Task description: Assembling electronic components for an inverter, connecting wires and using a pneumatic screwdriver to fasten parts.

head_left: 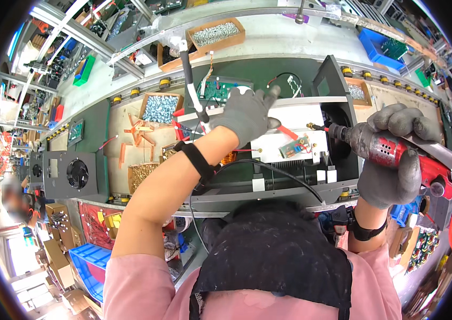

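My right hand (383, 184), in a grey glove, grips a red and grey power drill (380, 146). The drill lies nearly level, its bit (317, 127) pointing left over the white panel (300, 117) in a dark metal case (338, 176). My left hand (247, 114), also gloved, reaches over the upper wall of the case with thumb and forefinger apart. Its far fingertips are partly hard to make out. Near the thumb is a red strip (288, 133), leading toward a small circuit board (294, 146) on the panel. A green circuit board (218, 90) lies beyond my left hand.
Boxes of small metal parts (161, 108) and brass-coloured pieces (142, 176) stand left of the case. Copper-coloured strips (139, 133) lie between them. A grey panel with a fan (77, 173) sits farther left. A black cable (268, 162) arches across the case's near side.
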### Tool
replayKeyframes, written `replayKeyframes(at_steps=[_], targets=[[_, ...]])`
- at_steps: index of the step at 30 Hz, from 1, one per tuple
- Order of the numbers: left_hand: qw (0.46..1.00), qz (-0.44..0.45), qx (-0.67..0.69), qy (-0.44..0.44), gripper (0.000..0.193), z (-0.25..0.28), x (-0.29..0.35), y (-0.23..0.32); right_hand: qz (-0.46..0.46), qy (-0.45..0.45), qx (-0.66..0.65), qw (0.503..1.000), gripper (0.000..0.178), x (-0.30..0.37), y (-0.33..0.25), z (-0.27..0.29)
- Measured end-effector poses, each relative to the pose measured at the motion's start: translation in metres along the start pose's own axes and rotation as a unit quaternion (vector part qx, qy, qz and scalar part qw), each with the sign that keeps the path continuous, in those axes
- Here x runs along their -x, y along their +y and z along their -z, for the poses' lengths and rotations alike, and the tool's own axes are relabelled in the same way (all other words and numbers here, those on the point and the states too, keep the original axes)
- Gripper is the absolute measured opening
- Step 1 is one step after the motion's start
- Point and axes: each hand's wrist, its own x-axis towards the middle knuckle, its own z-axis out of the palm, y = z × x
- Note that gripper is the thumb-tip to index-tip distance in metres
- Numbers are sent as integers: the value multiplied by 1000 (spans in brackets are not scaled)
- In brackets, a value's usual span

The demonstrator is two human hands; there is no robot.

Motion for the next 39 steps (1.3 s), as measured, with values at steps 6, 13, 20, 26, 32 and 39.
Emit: replayKeyframes(at_steps=[6,13,20,26,32,39], targets=[[997,-39,-59,40,69,-9,-9,6,15,3,4,1000,37,-6,3,10],[994,19,67,84,40,2,-4,10,19,-73,-28,997,39,-8,-4,26],[707,95,149,685,39,28,69,-8,26,-23,-19,999,40,-4,-8,20],[726,145,407,535,27,11,48,-26,-19,60,-23,998,39,10,-2,19],[939,-119,166,275,28,8,30,-19,-20,11,-5,1000,39,10,7,36],[958,-244,23,146,29,-2,5,-2,-64,61,12,996,38,13,17,43]])
